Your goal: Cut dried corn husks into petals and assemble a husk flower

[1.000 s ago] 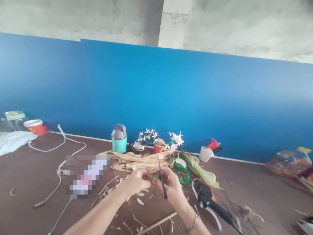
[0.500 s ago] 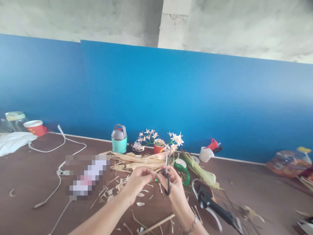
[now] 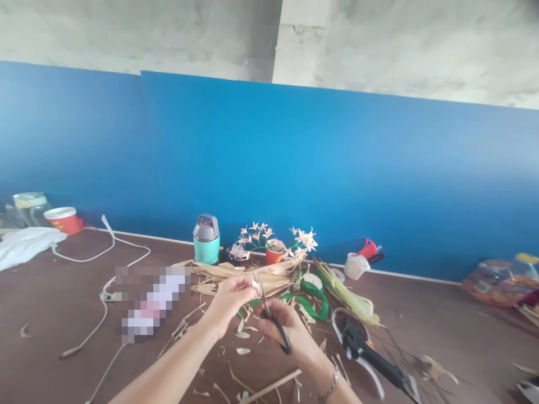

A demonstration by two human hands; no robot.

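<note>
My left hand point(image 3: 232, 300) is closed in a pinch on a small pale piece point(image 3: 255, 286) that looks like dried husk; most of it is hidden by the fingers. Black-handled scissors point(image 3: 278, 326) are in my right hand point(image 3: 290, 331), with the blades pointing up and slightly left, close beside the left fingertips. Beneath and around both hands lie pale husk scraps point(image 3: 243, 352). Just beyond them stretches a pile of dried corn husks point(image 3: 244, 274). Green ribbon point(image 3: 315, 297) curls past the right hand, by a white roll.
Pale husk flowers stand in a red cup point(image 3: 273, 256) at the back, beside a turquoise jar point(image 3: 206, 244). A black glue gun point(image 3: 370, 359) lies on the right, near a green stalk bundle point(image 3: 349, 294). White cables point(image 3: 101, 303) run across the left; a stick point(image 3: 272, 387) lies in front.
My hands have moved apart a little. The right hand with the scissors has come lower and nearer, and the blades now lean left. My left hand has shifted slightly left and up.
</note>
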